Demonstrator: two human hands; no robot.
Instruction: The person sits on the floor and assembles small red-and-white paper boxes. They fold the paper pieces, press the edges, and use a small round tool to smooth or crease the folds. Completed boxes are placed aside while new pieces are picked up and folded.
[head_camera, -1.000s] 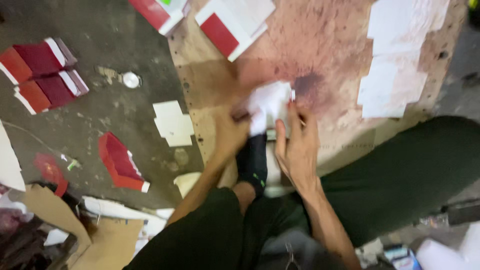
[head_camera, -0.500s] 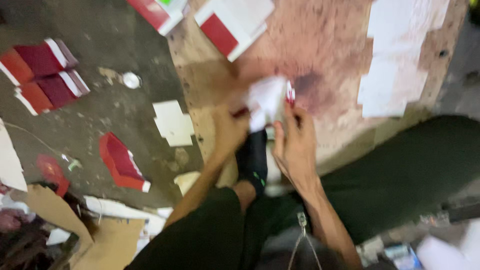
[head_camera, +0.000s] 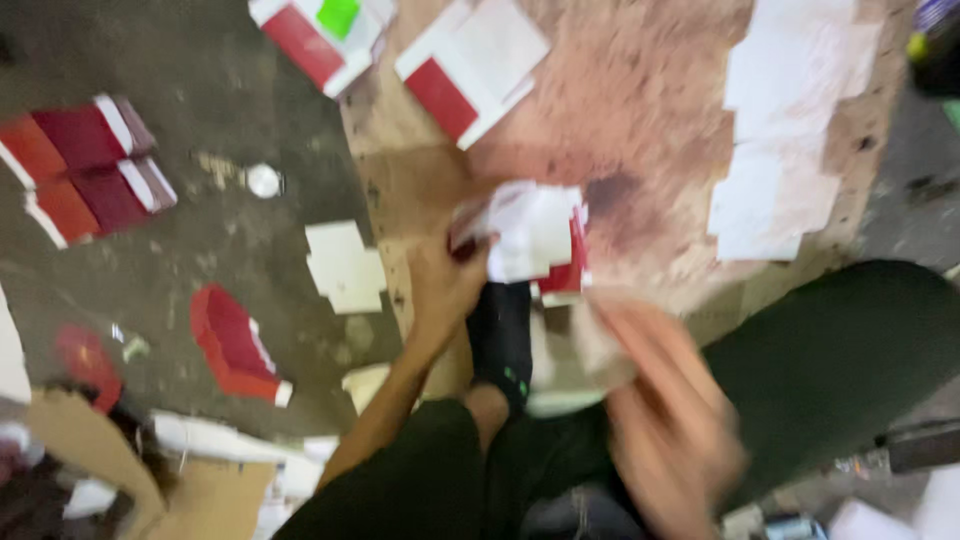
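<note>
Head view, looking straight down: the left hand (head_camera: 445, 285) has its fingers closed on the near-left corner of a crumpled white and red paper piece (head_camera: 530, 240), pinning it on the stained wooden board (head_camera: 640, 110) that lies on the floor. That paper piece sits just beyond the fingers, its long axis running left to right across the board, with the red part showing at its right and near edge. The right hand (head_camera: 665, 410) is a blur nearer the body, off the paper; its fingers look spread, though how far open they are I cannot tell, and whether it holds anything is unclear.

A foot in a black sock (head_camera: 500, 335) rests on the board just beside the left hand, under the paper.

Edges now: the board's left edge runs just left of the left fingers, and bare grey floor (head_camera: 200, 250) opens beyond it. A white cut card shape (head_camera: 345, 265) lies near on that side, a red folded box piece (head_camera: 235, 345) further out. Beyond the fingers sits a flat white and red card blank (head_camera: 470, 70); well to the right, a column of white paper sheets (head_camera: 790, 130) lines the board's far edge. Between them the board is open.
</note>
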